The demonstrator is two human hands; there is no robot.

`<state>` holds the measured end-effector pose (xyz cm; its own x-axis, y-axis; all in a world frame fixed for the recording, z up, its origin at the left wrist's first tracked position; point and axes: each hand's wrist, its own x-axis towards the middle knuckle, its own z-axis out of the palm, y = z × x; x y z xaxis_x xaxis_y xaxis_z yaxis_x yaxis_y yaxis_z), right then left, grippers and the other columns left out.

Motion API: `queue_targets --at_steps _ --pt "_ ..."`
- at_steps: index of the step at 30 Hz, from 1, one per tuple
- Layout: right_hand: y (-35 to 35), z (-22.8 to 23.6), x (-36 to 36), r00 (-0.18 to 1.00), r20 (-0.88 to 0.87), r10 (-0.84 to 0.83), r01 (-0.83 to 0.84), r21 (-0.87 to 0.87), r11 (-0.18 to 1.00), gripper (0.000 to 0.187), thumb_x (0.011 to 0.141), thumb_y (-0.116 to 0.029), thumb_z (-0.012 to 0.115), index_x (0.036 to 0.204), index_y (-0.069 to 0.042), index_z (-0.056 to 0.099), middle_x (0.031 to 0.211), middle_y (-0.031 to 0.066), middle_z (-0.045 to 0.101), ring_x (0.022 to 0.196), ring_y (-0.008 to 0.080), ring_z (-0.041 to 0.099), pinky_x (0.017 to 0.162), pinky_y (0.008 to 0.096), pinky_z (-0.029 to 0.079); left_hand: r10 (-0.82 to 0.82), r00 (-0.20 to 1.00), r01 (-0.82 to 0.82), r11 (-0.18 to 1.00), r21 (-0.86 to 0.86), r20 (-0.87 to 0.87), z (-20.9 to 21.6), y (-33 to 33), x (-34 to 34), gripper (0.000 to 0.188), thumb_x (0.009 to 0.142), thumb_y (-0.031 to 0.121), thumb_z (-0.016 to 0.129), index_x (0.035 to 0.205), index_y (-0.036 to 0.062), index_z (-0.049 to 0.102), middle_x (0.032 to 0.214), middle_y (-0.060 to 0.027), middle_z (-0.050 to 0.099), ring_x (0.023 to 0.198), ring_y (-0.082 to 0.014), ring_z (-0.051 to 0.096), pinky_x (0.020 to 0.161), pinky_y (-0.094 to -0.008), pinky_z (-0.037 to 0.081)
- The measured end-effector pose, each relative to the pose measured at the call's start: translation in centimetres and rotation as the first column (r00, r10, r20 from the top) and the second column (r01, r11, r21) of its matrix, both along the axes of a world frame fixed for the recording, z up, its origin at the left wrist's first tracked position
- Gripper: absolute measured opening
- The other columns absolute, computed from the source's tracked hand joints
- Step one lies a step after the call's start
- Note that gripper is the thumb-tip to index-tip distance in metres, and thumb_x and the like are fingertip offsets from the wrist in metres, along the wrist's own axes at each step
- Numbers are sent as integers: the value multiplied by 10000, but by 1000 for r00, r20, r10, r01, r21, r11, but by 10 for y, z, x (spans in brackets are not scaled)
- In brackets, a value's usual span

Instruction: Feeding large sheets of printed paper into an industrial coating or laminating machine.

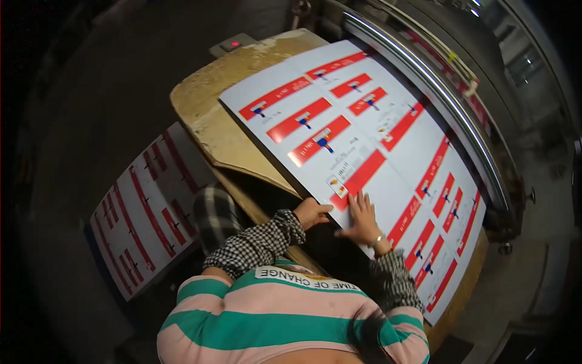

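Observation:
A large white printed sheet [364,151] with red bands and small blue motifs lies on a worn tan board [218,130]. Its far edge reaches a long shiny metal roller [433,91]. At the near edge, my left hand [311,213] is closed on the sheet's border, its thumb pointing right; the fingertips are partly hidden. Just to the right, my right hand [362,225] rests flat on the sheet near that same edge, fingers spread and pointing away from me. A bracelet circles the right wrist, and checked sleeve covers are on both forearms.
A stack of similar printed sheets [142,206] stands lower at the left. Behind the board's far left corner sits a small box with a lit red light [235,44]. The roller machine's frame [506,221] borders the right side. A dark gap lies under the sheet's near edge.

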<state>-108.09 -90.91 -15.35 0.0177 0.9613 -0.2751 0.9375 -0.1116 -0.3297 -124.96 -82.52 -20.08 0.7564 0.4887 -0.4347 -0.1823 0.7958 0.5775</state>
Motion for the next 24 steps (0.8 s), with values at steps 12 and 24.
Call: queue_targets --at_steps 12,24 --pt "-11 98 1 838 -529 -137 250 147 957 313 672 -63 560 964 49 581 1083 191 548 981 247 548 822 295 437 135 973 -161 978 -130 -189 -5 -8 7 130 824 78 387 825 -9 483 772 -116 488 674 -220 435 578 -350 383" --pt "3 35 28 756 -587 -290 302 -81 950 259 643 -42 599 882 58 605 999 162 595 946 154 555 792 243 443 -27 991 34 998 53 -133 -2 -3 1 320 854 201 477 1115 17 460 1019 -84 567 868 -174 570 744 -315 468"
